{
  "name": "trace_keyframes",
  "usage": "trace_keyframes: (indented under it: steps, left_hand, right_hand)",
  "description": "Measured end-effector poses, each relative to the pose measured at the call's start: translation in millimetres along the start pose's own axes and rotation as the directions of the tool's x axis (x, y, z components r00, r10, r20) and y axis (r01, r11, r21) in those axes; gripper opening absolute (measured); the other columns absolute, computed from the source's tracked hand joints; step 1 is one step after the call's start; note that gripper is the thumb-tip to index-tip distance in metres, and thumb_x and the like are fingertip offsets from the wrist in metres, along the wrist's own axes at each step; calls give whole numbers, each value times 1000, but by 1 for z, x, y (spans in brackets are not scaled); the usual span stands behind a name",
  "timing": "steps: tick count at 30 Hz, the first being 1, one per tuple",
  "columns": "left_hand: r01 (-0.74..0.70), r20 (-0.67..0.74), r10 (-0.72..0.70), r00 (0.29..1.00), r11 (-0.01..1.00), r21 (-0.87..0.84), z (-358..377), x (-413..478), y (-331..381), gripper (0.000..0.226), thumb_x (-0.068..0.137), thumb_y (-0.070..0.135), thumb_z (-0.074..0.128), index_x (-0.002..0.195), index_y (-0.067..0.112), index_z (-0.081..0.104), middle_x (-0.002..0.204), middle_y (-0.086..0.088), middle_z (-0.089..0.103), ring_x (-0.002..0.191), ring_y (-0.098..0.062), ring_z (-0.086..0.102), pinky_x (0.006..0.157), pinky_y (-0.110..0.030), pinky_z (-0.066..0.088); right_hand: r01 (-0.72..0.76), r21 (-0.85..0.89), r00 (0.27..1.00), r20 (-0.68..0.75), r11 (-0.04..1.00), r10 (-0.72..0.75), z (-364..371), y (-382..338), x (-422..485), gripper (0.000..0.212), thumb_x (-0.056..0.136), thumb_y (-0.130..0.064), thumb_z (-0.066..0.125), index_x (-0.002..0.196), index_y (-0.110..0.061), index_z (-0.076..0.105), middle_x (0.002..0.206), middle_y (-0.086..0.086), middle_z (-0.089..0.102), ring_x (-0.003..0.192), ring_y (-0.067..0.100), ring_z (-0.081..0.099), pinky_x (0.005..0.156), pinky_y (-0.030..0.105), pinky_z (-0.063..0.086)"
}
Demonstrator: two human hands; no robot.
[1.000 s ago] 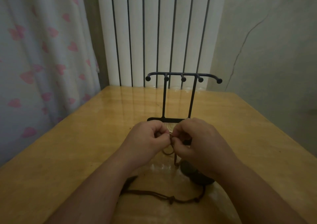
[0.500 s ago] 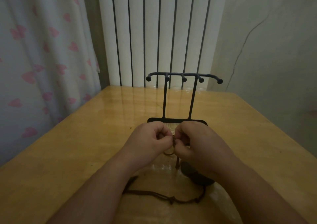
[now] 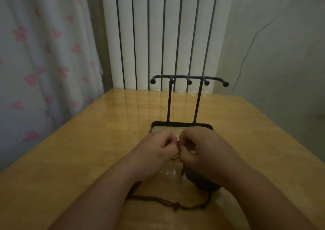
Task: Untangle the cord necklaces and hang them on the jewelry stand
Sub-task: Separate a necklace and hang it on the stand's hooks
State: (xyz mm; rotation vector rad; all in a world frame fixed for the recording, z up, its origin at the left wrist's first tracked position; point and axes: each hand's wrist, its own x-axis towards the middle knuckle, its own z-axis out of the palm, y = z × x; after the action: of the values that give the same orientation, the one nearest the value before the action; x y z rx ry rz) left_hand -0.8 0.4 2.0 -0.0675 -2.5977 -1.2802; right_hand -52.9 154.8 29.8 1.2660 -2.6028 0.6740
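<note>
Barely any change: left hand (image 3: 157, 149) and right hand (image 3: 199, 146) still pinch the knotted cord (image 3: 176, 156); the jewelry stand (image 3: 189, 77) stays bare.

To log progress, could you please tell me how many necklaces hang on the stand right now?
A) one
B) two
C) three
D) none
D: every peg on the stand is bare, and the left hand and right hand pinch the cords low over the table in front of its base.
</note>
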Motion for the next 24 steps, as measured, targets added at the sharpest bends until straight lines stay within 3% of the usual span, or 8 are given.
trace_keyframes:
  steps: [8,11,15,20,24]
  left_hand:
    - [4,45,-1,999,998,-70,-5,1,-2,24,92,18,52,74,33,56,67,12,53,60,0,45,60,-27,40]
    - [-11,45,14,999,997,-72,-5,0,-2,22,88,25,52,70,38,54,70,10,55,64,-3,48,62,-30,42]
    - [-8,64,13,998,997,-72,-3,1,-4,7,77,34,48,72,35,53,72,10,54,66,-6,48,62,-32,42]
    - [-33,59,36,998,999,-43,-2,1,-4,19,88,22,51,72,33,50,73,10,54,67,-5,47,62,-28,40]
    - [-25,71,29,997,998,-62,-2,1,-3,16,82,30,49,67,37,50,70,12,53,65,-4,46,61,-28,40]
  right_hand:
    - [25,-14,1000,-1,1000,-25,1,-1,-1,18,86,-33,57,75,-35,44,79,-15,47,76,1,44,67,18,41]
    - [36,-31,999,-6,999,-36,3,-2,0,19,86,-33,57,74,-37,42,78,-15,47,75,2,44,66,19,41]
    - [20,-1,1000,-3,1000,-20,5,-1,0,10,85,-33,56,78,-32,49,78,-14,50,73,4,46,65,22,44]
    - [-1,51,998,56,999,-2,0,0,-1,9,86,-33,57,80,-31,51,81,-11,54,73,7,49,67,29,48]
    - [-17,62,997,77,998,12,0,0,-1,9,86,-34,56,81,-29,51,82,-10,54,74,9,50,70,33,51]
